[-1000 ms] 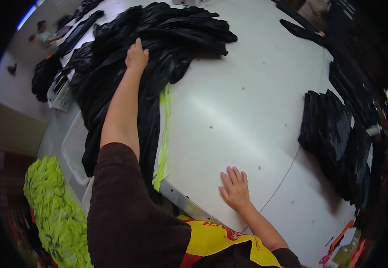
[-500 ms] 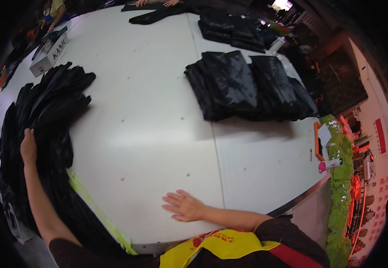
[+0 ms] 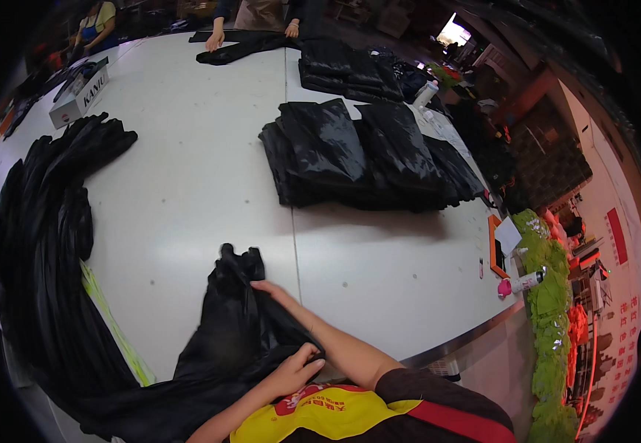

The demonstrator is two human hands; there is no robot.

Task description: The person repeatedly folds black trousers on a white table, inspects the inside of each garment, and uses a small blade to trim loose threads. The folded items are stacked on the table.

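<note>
A loose black garment [image 3: 221,332] lies bunched on the near part of the table, its gathered end standing up in folds. My right hand [image 3: 267,288] reaches across and is closed on that end; its fingertips are partly hidden in the cloth. Closer to my body, my left hand [image 3: 298,371] is curled on the garment's near edge, gripping the fabric. The cloth trails left toward a long heap of black garments [image 3: 40,214] along the table's left side.
Stacks of folded black garments [image 3: 328,151] sit at the back right, more [image 3: 346,70] behind them. A white box [image 3: 80,100] stands far left. Yellow-green strips [image 3: 114,317] lie beside the heap. A bottle [image 3: 523,282] is at the right edge. Across the table, another person's hands [image 3: 216,38] touch black cloth.
My left hand has come from the heap to in front of my body, with a garment pulled over. My right hand, earlier spread flat on the bare table, has moved forward and taken hold of it.
</note>
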